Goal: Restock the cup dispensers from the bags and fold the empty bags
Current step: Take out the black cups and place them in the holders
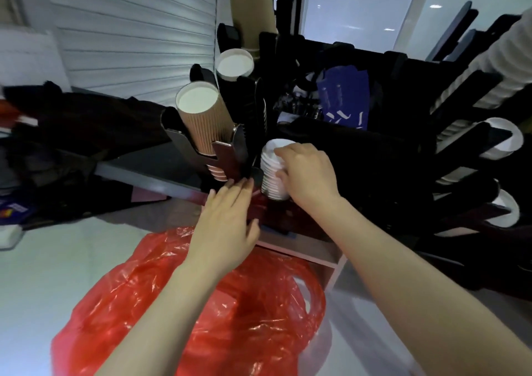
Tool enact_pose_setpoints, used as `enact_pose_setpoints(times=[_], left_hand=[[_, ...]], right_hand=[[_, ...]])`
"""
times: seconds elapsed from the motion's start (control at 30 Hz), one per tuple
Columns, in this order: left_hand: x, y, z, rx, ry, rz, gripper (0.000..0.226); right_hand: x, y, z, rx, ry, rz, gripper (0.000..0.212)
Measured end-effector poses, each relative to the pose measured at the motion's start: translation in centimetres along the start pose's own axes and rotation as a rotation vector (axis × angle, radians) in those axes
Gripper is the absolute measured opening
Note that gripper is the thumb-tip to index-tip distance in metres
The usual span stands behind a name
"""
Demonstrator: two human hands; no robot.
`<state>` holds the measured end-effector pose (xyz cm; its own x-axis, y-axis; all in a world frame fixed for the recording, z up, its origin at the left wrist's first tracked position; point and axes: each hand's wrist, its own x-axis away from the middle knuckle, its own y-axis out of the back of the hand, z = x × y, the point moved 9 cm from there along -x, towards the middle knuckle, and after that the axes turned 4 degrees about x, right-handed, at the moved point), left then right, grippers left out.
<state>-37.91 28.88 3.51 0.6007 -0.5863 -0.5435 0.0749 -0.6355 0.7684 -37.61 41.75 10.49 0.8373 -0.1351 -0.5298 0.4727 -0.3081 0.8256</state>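
My right hand [306,171] grips a short stack of white paper cups [272,171] at the lower end of the black cup dispenser rack [250,122]. Its fingers curl over the stack's top rim and side. My left hand [227,220] reaches toward the foot of the rack with straight fingers, the fingertips touching the black holder just left of the white stack. A brown ribbed cup stack [201,119] sits in the slot to the left, another white-rimmed stack [234,64] above it. A crumpled red plastic bag [138,298] lies below my arms.
More black dispenser slots with white cups [501,142] fan out on the right. A blue printed bag [342,99] lies behind the rack. Dark bags [57,133] pile up on the left counter. A shutter wall [129,30] stands behind.
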Motion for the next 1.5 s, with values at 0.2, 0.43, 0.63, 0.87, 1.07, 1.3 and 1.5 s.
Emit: enact_pose_setpoints(times=[0.2, 0.43, 0.63, 0.87, 1.07, 1.3, 1.5], left_hand=[[0.0, 0.1, -0.1, 0.030, -0.015, -0.005, 0.065], [-0.2, -0.6, -0.6, 0.050, -0.029, 0.017, 0.063], [-0.3, -1.1, -0.6, 0.052, -0.028, 0.025, 0.065], [-0.3, -1.4, -0.5, 0.047, -0.027, 0.033, 0.065], [-0.3, -1.5, -0.4, 0.045, -0.028, 0.032, 0.064], [-0.4, -1.4, -0.5, 0.056, -0.031, 0.033, 0.065], [-0.2, -1.5, -0.6, 0.062, -0.034, 0.033, 0.065]], right_hand=[[0.7, 1.2, -0.8, -0.115, -0.052, -0.062, 0.044], [0.8, 1.9, -1.1, -0.178, -0.022, -0.056, 0.043], [0.6, 1.8, -1.3, -0.200, -0.041, -0.053, 0.044], [0.6, 1.0, -1.4, -0.232, -0.035, 0.006, 0.044], [0.4, 1.5, -1.4, -0.222, -0.034, -0.034, 0.045], [0.4, 1.3, -1.4, -0.215, -0.029, -0.017, 0.047], [0.2, 0.1, -0.3, -0.136, -0.005, 0.010, 0.059]])
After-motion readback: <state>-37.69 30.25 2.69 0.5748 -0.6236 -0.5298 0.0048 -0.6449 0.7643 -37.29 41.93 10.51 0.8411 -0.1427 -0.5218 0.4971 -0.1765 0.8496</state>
